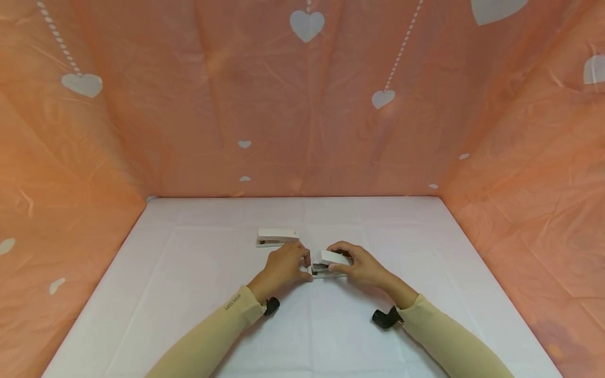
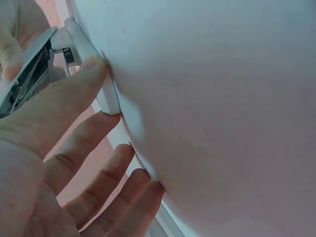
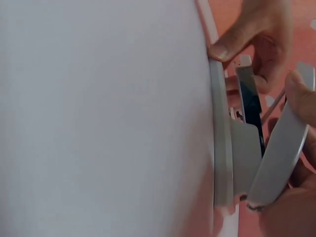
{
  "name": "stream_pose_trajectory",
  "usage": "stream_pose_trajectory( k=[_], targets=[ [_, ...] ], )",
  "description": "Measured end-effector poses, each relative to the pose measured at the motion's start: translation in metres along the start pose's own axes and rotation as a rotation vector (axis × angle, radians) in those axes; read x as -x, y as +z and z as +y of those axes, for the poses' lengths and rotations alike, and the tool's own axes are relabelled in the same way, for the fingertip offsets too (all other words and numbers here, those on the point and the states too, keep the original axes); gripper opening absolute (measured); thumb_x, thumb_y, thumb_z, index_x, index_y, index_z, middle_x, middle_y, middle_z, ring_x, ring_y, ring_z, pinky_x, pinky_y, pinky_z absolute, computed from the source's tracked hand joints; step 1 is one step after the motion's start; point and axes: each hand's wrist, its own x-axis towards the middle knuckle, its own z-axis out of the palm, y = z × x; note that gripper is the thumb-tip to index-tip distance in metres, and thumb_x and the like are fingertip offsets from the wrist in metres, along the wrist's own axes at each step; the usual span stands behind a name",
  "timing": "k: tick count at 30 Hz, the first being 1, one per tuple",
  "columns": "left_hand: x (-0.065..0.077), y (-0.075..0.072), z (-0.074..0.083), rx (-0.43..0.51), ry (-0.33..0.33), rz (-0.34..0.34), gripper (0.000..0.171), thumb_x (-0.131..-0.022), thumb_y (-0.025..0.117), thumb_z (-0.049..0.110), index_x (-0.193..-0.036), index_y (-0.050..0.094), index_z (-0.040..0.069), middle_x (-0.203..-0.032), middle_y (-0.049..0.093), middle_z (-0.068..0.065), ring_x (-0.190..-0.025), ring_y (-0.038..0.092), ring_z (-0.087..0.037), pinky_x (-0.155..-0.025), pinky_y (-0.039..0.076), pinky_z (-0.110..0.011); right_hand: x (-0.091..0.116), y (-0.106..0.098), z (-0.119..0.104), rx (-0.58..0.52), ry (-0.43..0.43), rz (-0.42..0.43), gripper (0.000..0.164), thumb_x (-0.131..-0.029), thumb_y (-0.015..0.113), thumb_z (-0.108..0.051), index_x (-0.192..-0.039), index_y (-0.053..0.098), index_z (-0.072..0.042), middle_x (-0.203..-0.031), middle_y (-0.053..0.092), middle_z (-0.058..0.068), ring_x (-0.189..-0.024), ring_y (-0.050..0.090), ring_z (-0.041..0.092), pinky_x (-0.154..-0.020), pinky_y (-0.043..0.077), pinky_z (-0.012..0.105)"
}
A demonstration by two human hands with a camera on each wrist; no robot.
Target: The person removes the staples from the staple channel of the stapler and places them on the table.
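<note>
White tabletop (image 1: 321, 336) bears the opened stapler (image 1: 322, 269) near its middle, the left hand (image 1: 284, 262) pinching its base (image 3: 222, 133), the right hand (image 1: 361, 266) gripping its raised cover (image 3: 284, 153); a second stapler (image 1: 277, 234) lies just beyond; a loosened left pinch might let the base skid

White stapler (image 1: 329, 257), white tabletop (image 1: 189, 294), orange backdrop (image 1: 156, 115) (pale hearts (image 1: 307, 25)), beige sleeves (image 1: 203, 336)

Light is soft, the wrist views dimmer and perhaps slightly hazy.
</note>
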Motion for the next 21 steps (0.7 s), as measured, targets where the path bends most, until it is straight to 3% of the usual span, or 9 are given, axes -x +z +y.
stream_pose_trajectory(
  k=[9,15,21],
  targets=[
    [-0.003,0.001,0.001,0.023,0.000,-0.026,0.031,-0.079,0.097,0.032,-0.088,0.070,0.020,-0.116,0.067,-0.002,-0.117,0.063,-0.029,-0.081,0.057,-0.054,0.005,-0.006,0.001,-0.014,-0.024,0.030,0.039,-0.097,0.081,-0.016,-0.132,0.068,-0.009,-0.127,0.070,0.007,-0.107,0.061,0.020,-0.098,0.051,0.037],
    [-0.002,0.000,0.002,0.020,0.001,-0.021,0.031,-0.079,0.097,0.033,-0.089,0.071,0.020,-0.118,0.067,-0.001,-0.121,0.062,-0.029,-0.081,0.057,-0.054,0.013,-0.016,-0.003,0.052,-0.112,0.113,0.038,-0.094,0.083,-0.010,-0.129,0.068,-0.006,-0.125,0.072,0.006,-0.109,0.064,0.020,-0.101,0.052,0.047],
    [0.000,-0.001,0.001,0.017,-0.013,-0.022,0.030,-0.081,0.096,0.033,-0.090,0.071,0.020,-0.120,0.068,-0.002,-0.123,0.062,-0.028,-0.085,0.057,-0.055,0.019,-0.024,-0.002,0.058,-0.190,0.157,0.036,-0.094,0.081,-0.002,-0.127,0.067,-0.003,-0.117,0.073,0.006,-0.107,0.068,0.017,-0.099,0.057,0.042]
  ],
)
